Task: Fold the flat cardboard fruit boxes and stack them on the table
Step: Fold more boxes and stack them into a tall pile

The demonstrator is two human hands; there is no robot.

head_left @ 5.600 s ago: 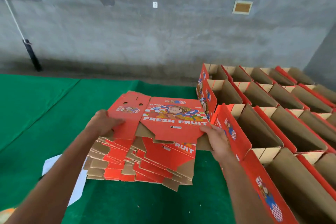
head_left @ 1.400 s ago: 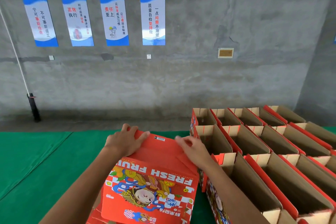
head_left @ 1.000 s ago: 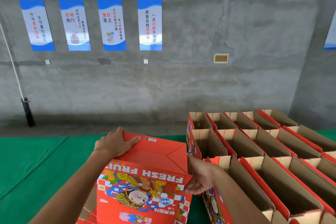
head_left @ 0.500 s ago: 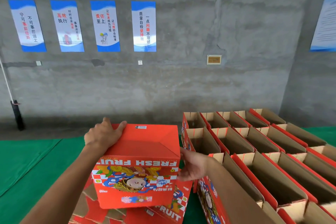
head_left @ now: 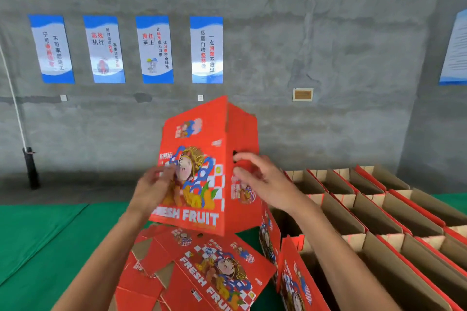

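Green table carries rows of folded boxes on right, stack of flat boxes in front. Erected box held up above flat stack, between both hands, long axis upright, tilted slightly, "FRESH FRUIT" face toward camera. Left hand blurred on front face, grip unclear. Right hand on right side panel, fingers loosely curled against it beside dark handle hole.

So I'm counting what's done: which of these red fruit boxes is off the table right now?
The folded box between the left hand and right hand; it is raised, while the open boxes and flat stack rest on the table.
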